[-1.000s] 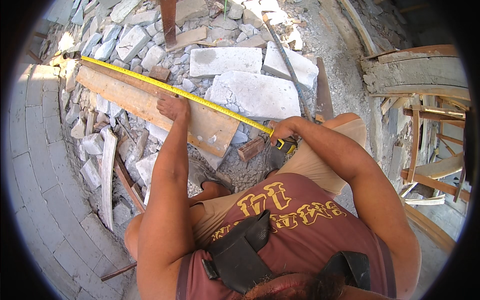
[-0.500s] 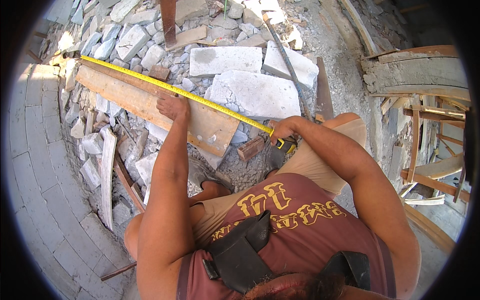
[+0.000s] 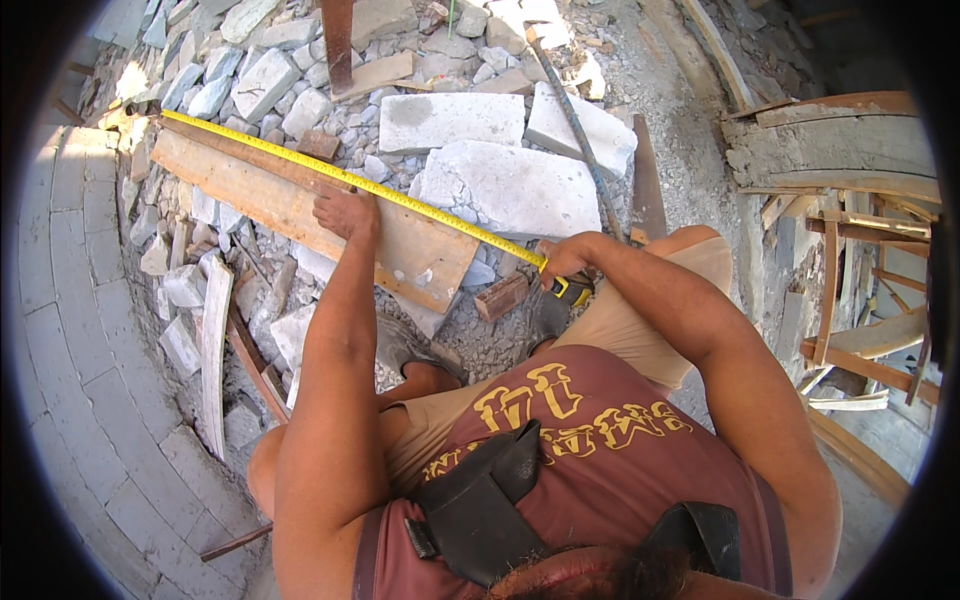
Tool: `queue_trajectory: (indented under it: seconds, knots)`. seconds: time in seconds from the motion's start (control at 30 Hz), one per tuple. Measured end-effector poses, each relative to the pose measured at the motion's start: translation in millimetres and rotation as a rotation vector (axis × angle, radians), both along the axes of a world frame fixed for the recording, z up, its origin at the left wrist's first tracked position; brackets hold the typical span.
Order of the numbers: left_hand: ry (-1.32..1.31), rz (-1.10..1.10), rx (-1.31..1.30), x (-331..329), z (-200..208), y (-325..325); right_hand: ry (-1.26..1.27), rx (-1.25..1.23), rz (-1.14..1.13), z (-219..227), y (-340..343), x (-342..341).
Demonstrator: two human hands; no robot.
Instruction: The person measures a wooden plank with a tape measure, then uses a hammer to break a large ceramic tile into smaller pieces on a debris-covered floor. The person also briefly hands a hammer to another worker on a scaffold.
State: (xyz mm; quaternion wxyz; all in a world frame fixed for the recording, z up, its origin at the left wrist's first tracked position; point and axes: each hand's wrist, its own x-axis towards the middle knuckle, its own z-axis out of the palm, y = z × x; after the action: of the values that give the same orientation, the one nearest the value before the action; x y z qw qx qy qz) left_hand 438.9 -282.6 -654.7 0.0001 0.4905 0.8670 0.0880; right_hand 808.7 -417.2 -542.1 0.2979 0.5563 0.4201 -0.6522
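A yellow tape measure blade [image 3: 420, 208] stretches diagonally from the far left, along a long wooden board [image 3: 430, 255] lying on the rubble. My right hand [image 3: 567, 262] is closed around the tape measure's black-and-yellow case [image 3: 573, 291], near my right knee. On the board's far part, just below the blade, sits my left hand [image 3: 346, 213]; its fingers are bent together against the wood. A narrower, darker wood strip [image 3: 255, 155] lies between the board and the blade. Part of the left fingers' grip is hidden.
Pale concrete blocks [image 3: 510, 190] lie beyond the blade, with a metal rod [image 3: 575, 120] slanting across. A small brown brick [image 3: 501, 297] rests near my feet. Broken stones spread around. A curved block wall [image 3: 80, 300] runs at left; timber pieces [image 3: 860, 370] stand at right.
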Motion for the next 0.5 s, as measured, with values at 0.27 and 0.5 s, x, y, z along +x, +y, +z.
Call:
queue_trajectory:
  seconds: [0.27, 0.5]
  knots:
    - [0.017, 0.006, -0.014, -0.8, -3.3, 1.0, -0.022, -0.061, -0.04, -17.7, -1.9, 0.9]
    - [0.01, 0.024, -0.032, 1.1, 0.2, 1.7, -0.018, -0.033, -0.006, -0.3, 1.8, -2.6]
